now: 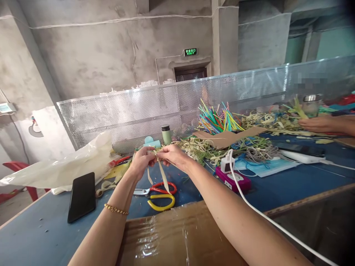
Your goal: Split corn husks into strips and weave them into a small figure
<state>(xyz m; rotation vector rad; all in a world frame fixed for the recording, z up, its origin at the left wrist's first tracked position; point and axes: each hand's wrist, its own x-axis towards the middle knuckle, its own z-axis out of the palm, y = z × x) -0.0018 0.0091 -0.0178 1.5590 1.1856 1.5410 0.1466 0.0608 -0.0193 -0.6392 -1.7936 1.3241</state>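
Observation:
My left hand [142, 160] and my right hand [174, 156] are close together over the middle of the blue table, both with closed fingers. Between them they pinch a pale leaf-like strip [164, 175], its ends hanging down. Fingers hide the part where it is gripped. Just below the hands lie scissors [162, 195] with one red and one yellow handle, blades pointing left. A brown cardboard box [177, 236] with clear tape sits under my forearms.
A black phone [81, 197] and cream plastic sheeting [72, 162] lie left. Behind stand a green bottle [166, 136] and colourful stems [217, 120]. A purple power socket [233, 179] with a white cable is right. Another person's hand [316, 124] holds leaf strips at far right.

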